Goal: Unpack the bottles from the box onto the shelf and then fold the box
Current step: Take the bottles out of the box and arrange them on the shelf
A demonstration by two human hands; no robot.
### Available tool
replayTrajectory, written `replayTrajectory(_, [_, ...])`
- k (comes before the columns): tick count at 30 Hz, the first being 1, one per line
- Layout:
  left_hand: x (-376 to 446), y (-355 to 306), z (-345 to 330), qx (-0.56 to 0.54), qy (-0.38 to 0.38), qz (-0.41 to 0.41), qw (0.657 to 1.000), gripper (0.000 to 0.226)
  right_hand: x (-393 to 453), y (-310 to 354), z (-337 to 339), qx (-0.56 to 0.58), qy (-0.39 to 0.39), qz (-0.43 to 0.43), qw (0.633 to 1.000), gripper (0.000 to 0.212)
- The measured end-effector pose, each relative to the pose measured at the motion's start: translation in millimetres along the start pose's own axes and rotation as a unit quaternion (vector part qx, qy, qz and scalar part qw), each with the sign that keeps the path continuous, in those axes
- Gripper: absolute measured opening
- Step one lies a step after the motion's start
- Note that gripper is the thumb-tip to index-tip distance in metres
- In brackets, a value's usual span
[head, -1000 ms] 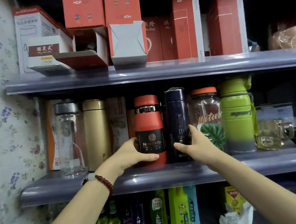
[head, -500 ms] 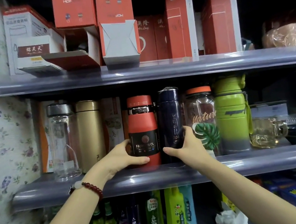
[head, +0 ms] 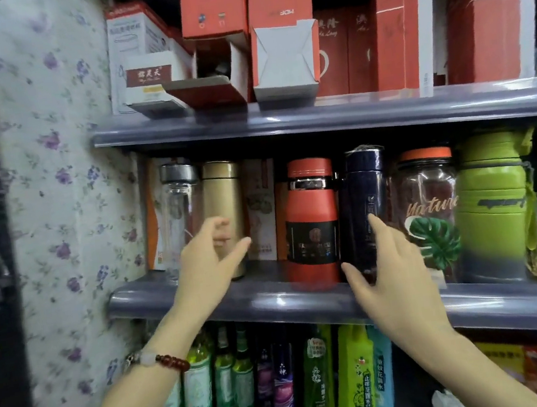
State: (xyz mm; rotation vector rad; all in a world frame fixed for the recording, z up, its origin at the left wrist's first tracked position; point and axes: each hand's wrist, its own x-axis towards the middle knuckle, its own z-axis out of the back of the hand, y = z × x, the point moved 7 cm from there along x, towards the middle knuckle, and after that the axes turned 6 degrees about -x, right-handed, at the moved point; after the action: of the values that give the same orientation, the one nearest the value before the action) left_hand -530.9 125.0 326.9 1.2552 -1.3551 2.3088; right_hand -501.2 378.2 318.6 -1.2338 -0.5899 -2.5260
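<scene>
On the middle shelf stand a red bottle with a black label and, touching its right side, a dark blue bottle. My left hand hovers open in front of a gold flask, left of the red bottle and apart from it. My right hand is open in front of the dark blue bottle's lower part, fingers spread; whether it touches the bottle is unclear. Two opened red boxes lie on the upper shelf.
A clear glass bottle stands at the far left, a "Nature" jar and a green bottle to the right. Closed red boxes line the upper shelf. Green and yellow bottles fill the lower shelf. A flowered wall bounds the left.
Both hands have let go: the left came off the red bottle and moved left, the right drew back from the dark blue bottle. The view swung left.
</scene>
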Motion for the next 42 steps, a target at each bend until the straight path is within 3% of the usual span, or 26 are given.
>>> replayTrajectory(3, [7.7, 27.2, 45.0, 0.023, -0.083, 0.027, 0.996, 0.049, -3.4, 46.4, -17.3, 0.077, 0.022, 0.068, 0.994, 0.072])
replayTrajectory(7, [23.3, 70.8, 77.8, 0.046, -0.075, 0.106, 0.990, 0.064, 17.7, 82.7, -67.8, 0.219, 0.097, 0.037, 0.970, 0.072])
replayTrajectory(15, [71.9, 121.6, 77.5, -0.020, 0.168, 0.193, 0.967, 0.090, 92.6, 100.4, -156.8, 0.318, 0.192, -0.142, 0.918, 0.103])
replayTrajectory(18, [74.8, 128.9, 64.9, -0.079, 0.245, 0.226, 0.940, 0.099, 95.9, 118.4, -180.6, 0.379, 0.238, -0.148, 0.882, 0.093])
replayTrajectory(21, [70.5, 127.0, 51.9, -0.103, 0.274, 0.201, 0.935, 0.087, 94.6, 119.8, -187.3, 0.355, 0.190, -0.157, 0.902, 0.085])
replayTrajectory(25, [69.6, 125.0, 51.3, -0.116, 0.253, 0.178, 0.944, 0.076, 96.3, 114.3, -181.1, 0.313, 0.150, -0.166, 0.923, 0.078])
replayTrajectory(30, [67.6, 115.9, 53.8, -0.030, 0.203, 0.134, 0.970, 0.073, 91.5, 116.7, -167.8, 0.267, 0.101, -0.168, 0.944, 0.072])
replayTrajectory(33, [60.8, 118.9, 50.1, -0.121, 0.260, 0.216, 0.933, 0.073, 90.0, 116.9, -165.2, 0.265, 0.112, -0.162, 0.944, 0.072])
replayTrajectory(37, [61.6, 126.1, 60.9, -0.221, 0.259, 0.278, 0.898, 0.060, 86.5, 117.4, -165.6, 0.282, 0.132, -0.162, 0.936, 0.074])
replayTrajectory(42, [64.0, 111.4, 55.4, -0.102, 0.225, 0.153, 0.957, 0.076, 85.4, 119.0, -165.8, 0.271, 0.129, -0.161, 0.940, 0.078])
